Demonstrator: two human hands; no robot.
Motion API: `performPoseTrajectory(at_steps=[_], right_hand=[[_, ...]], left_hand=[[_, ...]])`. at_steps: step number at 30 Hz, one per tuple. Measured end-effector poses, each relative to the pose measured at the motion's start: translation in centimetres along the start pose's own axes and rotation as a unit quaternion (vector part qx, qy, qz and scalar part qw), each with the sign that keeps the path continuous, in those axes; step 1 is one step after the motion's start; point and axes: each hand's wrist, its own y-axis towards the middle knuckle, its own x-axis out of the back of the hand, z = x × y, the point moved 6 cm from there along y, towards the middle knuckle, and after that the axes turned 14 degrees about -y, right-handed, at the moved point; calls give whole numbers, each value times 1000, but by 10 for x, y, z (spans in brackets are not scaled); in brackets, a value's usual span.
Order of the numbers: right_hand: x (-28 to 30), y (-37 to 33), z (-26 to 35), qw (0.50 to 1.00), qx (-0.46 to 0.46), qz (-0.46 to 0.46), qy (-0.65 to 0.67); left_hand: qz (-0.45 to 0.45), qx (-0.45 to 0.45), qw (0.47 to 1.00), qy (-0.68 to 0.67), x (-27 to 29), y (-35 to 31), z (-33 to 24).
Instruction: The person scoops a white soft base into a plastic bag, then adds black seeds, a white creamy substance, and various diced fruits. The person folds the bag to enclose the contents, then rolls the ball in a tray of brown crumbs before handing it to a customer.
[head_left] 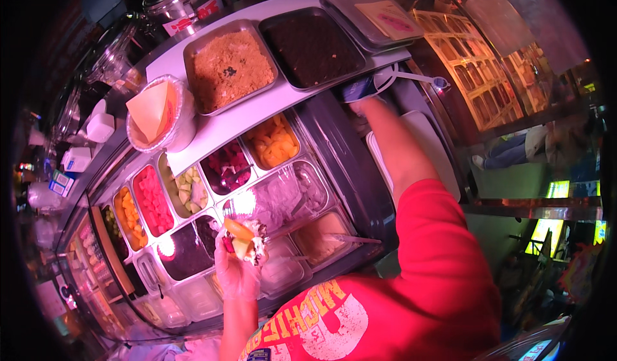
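Observation:
My left hand [236, 272], in a clear plastic glove, is closed around a small dessert [244, 242] topped with fruit pieces, white cream and dark crumbs. It is held above the steel topping pans, close to the pan of dark topping [184, 250]. Stretched out to the far right, my right hand [361, 108] is down beside the counter's edge, next to a dark blue item [357, 90] and a long-handled white utensil [411, 77]. Its fingers are mostly hidden, so its grip does not show.
Orange chunks [275, 142], dark red cubes [226, 166], pale green pieces [191, 189] and pink cubes [153, 200] fill nearby pans. On the white shelf stand trays of brown crumbs [231, 65] and dark crumbs [312, 47], plus a lined white tub [178, 120].

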Motion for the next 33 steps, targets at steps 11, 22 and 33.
performPoseTrajectory(at_steps=[11,22,33], right_hand=[[166,-21,-50,704,125,491,498],[258,99,-55,850,-59,59,520],[114,-53,-75,902,85,421,52]], left_hand=[[24,8,1000,11,11,9,-19],[48,53,997,27,-21,6,34],[23,43,998,33,-18,-7,61]])
